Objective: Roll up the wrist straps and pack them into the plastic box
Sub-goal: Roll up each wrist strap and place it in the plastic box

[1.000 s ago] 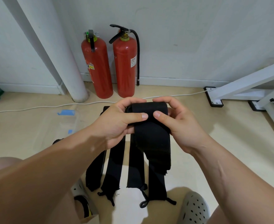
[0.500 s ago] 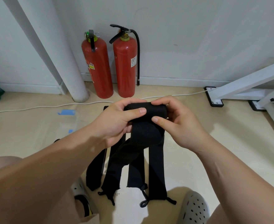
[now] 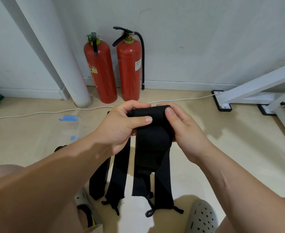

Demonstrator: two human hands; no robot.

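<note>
I hold a partly rolled black wrist strap (image 3: 152,132) in the air above the floor. My left hand (image 3: 119,126) grips the left end of the roll, thumb lying across its front. My right hand (image 3: 183,130) grips the right end, thumb on top. The strap's loose tail hangs down below the roll. Several other black wrist straps (image 3: 119,179) lie flat side by side on the floor underneath, their thumb loops toward me. A clear plastic box (image 3: 61,130) stands on the floor to the left, hard to make out, partly behind my left forearm.
Two red fire extinguishers (image 3: 103,71) stand against the wall behind, beside a white pipe (image 3: 67,64). A white cable (image 3: 37,113) runs across the floor. A white metal frame (image 3: 249,88) reaches in from the right. My sandalled feet (image 3: 202,217) are at the bottom.
The roll has been turned further; the hanging tail is shorter than a second ago. My right thumb has shifted from the front of the roll to its top right end.
</note>
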